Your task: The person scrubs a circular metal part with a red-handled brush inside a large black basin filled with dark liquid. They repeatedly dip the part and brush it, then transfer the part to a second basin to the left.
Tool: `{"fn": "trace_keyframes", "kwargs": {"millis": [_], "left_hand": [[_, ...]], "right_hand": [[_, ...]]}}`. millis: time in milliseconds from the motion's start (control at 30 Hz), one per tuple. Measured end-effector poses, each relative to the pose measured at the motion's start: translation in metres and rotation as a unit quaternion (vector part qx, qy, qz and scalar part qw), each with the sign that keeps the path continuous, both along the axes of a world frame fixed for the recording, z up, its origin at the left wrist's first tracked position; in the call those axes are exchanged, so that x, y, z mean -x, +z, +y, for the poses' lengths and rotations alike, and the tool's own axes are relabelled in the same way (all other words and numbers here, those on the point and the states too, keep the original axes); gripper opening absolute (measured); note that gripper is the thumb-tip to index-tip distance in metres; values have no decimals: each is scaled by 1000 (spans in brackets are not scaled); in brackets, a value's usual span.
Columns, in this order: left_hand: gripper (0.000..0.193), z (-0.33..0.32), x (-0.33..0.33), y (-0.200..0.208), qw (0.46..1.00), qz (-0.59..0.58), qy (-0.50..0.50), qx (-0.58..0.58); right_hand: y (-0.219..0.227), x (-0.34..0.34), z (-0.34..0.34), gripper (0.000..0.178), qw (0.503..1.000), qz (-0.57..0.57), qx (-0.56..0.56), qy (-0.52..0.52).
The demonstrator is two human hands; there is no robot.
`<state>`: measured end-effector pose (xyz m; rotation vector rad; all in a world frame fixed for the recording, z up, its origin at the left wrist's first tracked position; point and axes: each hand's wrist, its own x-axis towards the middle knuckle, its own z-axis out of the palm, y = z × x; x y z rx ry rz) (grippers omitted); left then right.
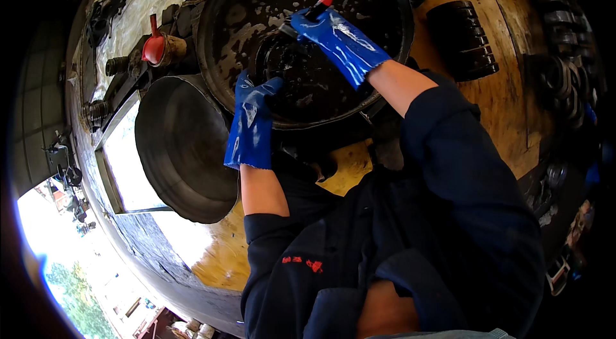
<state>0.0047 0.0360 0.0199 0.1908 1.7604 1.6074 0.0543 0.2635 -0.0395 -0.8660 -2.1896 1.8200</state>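
A wide black basin (403,31) holds dark liquid with patches of foam. My left hand (252,98), in a wet blue rubber glove, reaches over its near left rim and grips the edge of a dark round part (273,53) in the liquid. The part's underside is hidden. My right hand (333,34), gloved in the same blue, is closed around a brush (319,8) with a black, red-ended handle. The brush's head points left, just above the round part.
An empty metal pan (186,153) leans left of the basin. Beyond it are a red-handled tool in a can (156,49) and dark metal parts. Ribbed black cylinders (462,40) lie on the brown surface at right. More metal parts (552,18) line the far right.
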Motion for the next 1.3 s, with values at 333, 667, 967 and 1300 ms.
{"fn": "trace_keyframes", "kwargs": {"millis": [333, 667, 967, 1300], "left_hand": [[45, -16, 39, -43, 993, -41, 46, 102], [50, -12, 9, -12, 999, 0, 33, 17], [49, 2, 5, -3, 999, -4, 22, 45], [50, -5, 8, -2, 997, 46, -3, 62]], "right_hand": [[51, 1, -46, 24, 965, 131, -19, 227], [11, -19, -20, 30, 972, -8, 203, -121], [-15, -43, -15, 20, 976, -75, 153, -134], [50, -18, -27, 25, 975, 26, 218, 42]]}}
